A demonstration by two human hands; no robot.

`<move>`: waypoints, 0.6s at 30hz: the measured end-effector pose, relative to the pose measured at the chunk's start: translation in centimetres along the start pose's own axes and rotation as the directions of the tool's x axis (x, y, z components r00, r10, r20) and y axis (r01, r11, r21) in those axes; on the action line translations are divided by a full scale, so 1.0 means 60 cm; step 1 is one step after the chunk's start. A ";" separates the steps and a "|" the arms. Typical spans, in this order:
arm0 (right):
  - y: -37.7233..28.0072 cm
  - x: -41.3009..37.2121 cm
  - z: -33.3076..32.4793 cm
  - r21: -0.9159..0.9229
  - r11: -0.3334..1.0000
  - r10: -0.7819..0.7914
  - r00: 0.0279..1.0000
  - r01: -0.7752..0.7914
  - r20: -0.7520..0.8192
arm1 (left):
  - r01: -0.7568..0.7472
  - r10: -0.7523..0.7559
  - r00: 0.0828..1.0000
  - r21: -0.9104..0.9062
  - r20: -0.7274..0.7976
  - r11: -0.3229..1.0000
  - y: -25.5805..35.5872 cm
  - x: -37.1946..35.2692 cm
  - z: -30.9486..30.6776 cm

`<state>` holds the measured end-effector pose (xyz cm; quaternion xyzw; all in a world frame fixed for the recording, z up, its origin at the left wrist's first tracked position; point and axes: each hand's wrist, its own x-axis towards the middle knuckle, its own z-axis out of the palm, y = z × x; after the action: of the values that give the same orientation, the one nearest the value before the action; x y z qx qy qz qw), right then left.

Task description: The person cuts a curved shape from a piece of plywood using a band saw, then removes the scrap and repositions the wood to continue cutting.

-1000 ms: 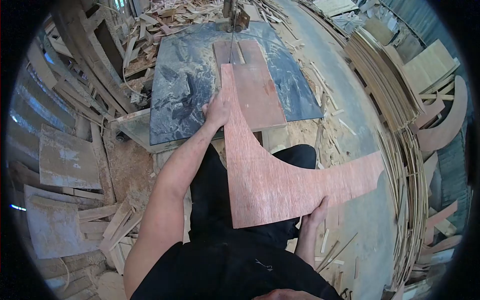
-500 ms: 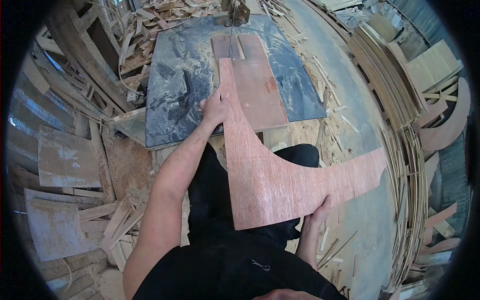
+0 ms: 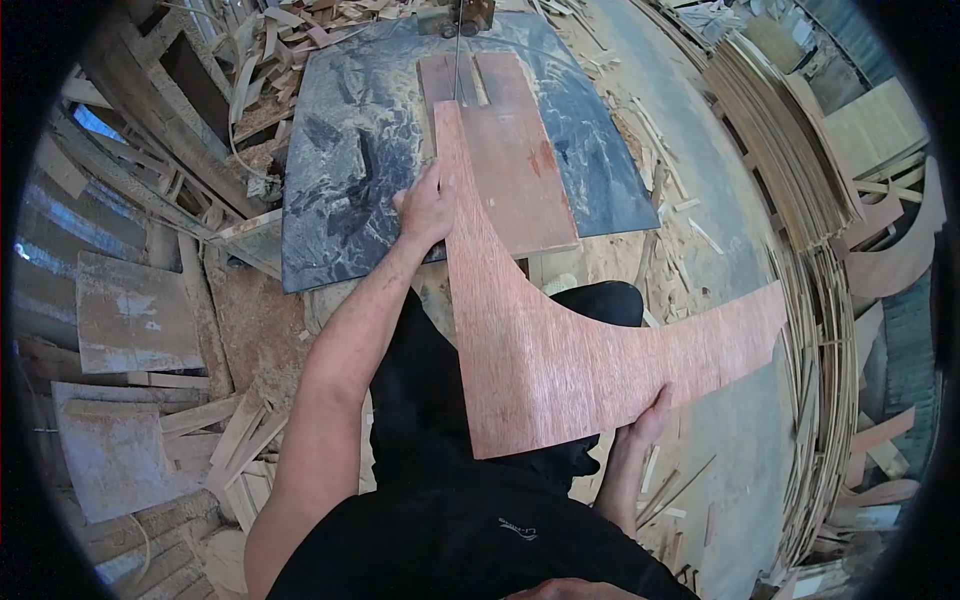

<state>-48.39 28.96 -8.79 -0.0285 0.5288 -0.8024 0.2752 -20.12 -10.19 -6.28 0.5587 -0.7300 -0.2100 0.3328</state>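
A curved, reddish plywood panel (image 3: 560, 350) lies across my lap, its narrow upper arm reaching onto the saw table (image 3: 330, 190). My left hand (image 3: 427, 207) grips that arm by its left edge, the thumb on top and the fingers partly hidden. Holding the lower edge of the wide right arm is my right hand (image 3: 650, 420), with most of its fingers underneath. The tip of the panel meets the thin bandsaw blade (image 3: 458, 60). Beneath it on the table rests a brown flat board (image 3: 520, 190) with a slot near the blade.
Wood offcuts (image 3: 270, 50) are heaped behind the table at the left. Stacked thin sheets (image 3: 780, 140) stand along the right side, with a curved cut piece (image 3: 900, 255) beyond them. Scrap strips (image 3: 665, 150) and sawdust litter the floor beside the table.
The panel's right arm has shifted slightly right and up, with my right hand moving along with it. The view has shifted a little. Both hands keep hold of the panel.
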 end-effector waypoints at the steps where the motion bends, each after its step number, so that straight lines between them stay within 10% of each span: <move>1: 0.001 0.001 0.000 -0.002 1.000 0.008 1.000 -0.008 -0.004 | -0.001 0.001 1.000 0.006 -0.008 1.000 -0.001 0.001 0.002; 18: -0.002 0.002 -0.001 -0.027 1.000 0.004 1.000 -0.003 0.028 | -0.048 0.048 0.998 -0.007 -0.041 0.999 -0.011 0.003 0.011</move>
<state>-48.57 29.02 -8.73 -0.0425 0.5356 -0.7943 0.2837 -20.16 -10.61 -7.15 0.5438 -0.7354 -0.1936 0.3549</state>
